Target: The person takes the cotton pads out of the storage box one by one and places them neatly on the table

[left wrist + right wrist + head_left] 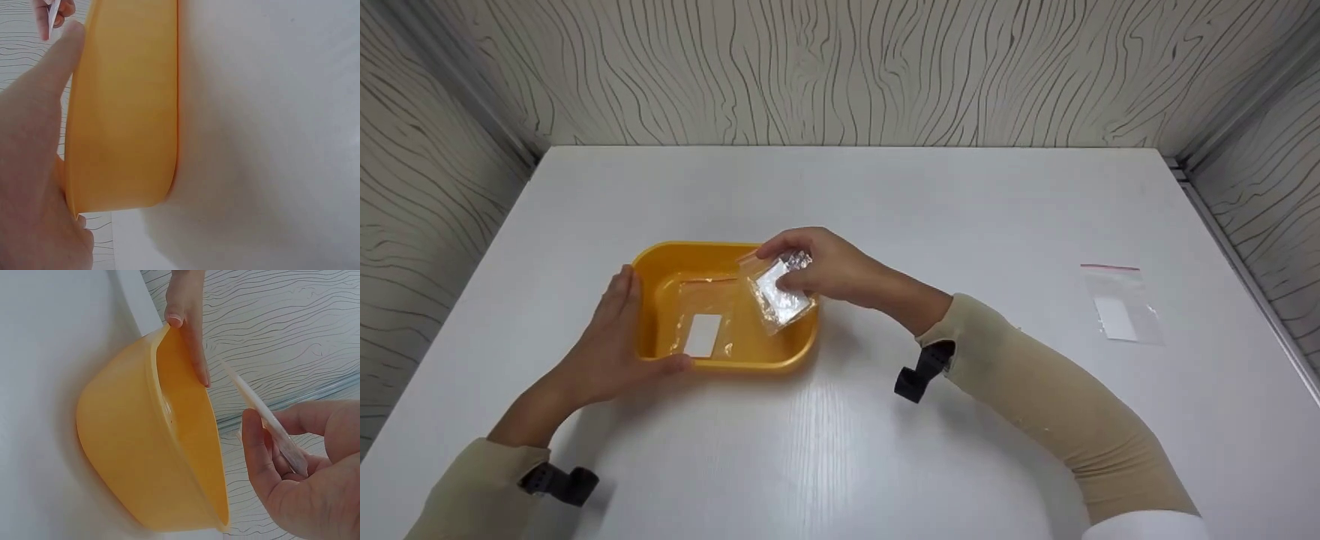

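A yellow plastic basin stands on the table, left of the middle. My left hand rests against its near left corner, fingers straight along the left rim and thumb on the front rim. Over the basin's right side, my right hand pinches a small clear zip bag with a white card and something silvery inside. From the right wrist view, this bag is seen edge-on between thumb and fingers, above the rim. Another clear zip bag with a white card lies on the basin's floor.
At the table's right side lies a clear zip bag with a red seal strip and a white label. The white table meets wood-patterned panels at the back and sides. Black wrist mounts stick out from both sleeves.
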Motion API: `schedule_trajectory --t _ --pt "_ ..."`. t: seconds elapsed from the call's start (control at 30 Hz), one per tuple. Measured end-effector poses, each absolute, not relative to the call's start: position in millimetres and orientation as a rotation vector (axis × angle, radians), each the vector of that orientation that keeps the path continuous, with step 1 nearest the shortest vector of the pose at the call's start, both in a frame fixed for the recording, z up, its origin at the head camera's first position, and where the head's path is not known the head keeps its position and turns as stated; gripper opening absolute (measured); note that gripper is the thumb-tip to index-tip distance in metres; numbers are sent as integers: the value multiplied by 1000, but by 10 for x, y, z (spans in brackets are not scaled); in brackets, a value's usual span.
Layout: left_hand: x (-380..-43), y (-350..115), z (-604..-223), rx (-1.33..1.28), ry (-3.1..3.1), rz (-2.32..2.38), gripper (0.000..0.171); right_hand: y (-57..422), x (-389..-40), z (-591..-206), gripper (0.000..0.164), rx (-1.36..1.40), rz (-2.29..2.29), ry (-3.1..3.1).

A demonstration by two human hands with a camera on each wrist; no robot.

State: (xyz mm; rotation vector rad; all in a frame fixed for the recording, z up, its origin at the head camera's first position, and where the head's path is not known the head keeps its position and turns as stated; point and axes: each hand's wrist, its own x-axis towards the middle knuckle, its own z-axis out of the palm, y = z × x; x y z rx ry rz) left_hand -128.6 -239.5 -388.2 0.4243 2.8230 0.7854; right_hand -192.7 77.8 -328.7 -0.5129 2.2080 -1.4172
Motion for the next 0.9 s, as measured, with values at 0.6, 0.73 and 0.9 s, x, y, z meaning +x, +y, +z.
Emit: schedule_trajectory --t 0.6,0.73,0.9 --pt "-1270 -2402 -3878 404 2820 753 136 983 -1917 -3286 40 -408 -1520 2122" --pt "-1271 -2398 -3873 398 2816 759 136 1017 -1903 -3273 40 -417 -1515 2134" --pt "-1277 -2392 -3873 396 2816 768 136 1081 -1892 -3254 41 -410 -1527 2131"
